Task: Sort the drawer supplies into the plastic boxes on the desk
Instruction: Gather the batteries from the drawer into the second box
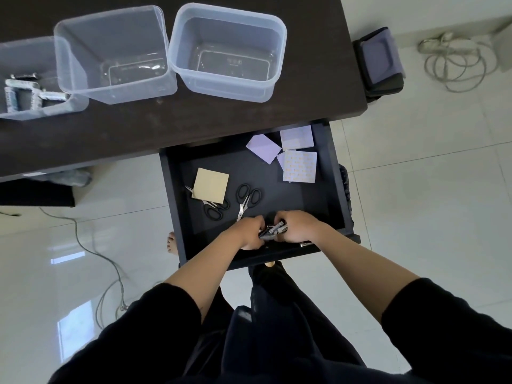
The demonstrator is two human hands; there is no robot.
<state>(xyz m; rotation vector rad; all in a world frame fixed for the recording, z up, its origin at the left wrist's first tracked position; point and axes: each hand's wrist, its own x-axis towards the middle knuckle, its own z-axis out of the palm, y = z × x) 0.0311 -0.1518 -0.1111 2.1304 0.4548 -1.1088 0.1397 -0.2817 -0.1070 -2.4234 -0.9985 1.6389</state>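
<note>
The dark drawer (pixel 327 189) is pulled out under the desk. At its front, my left hand (pixel 248 234) and my right hand (pixel 295 227) both grip a bundle of dark markers (pixel 273 230) between them. Further in lie two black-handled scissors (pixel 247 199) (pixel 214 209), a yellow sticky-note pad (pixel 210 184) and several lilac note pads (pixel 297 153). On the desk stand three clear plastic boxes: the right one (pixel 230 87) and the middle one (pixel 116 90) hold nothing, the left one (pixel 41 109) holds wrapped silvery items (pixel 22 92).
The dark desk (pixel 194 117) runs across the top. A black and grey bin (pixel 381 62) stands beyond its right end. Cables (pixel 457 65) lie on the tiled floor at the far right, and another cable (pixel 105 261) trails on the left.
</note>
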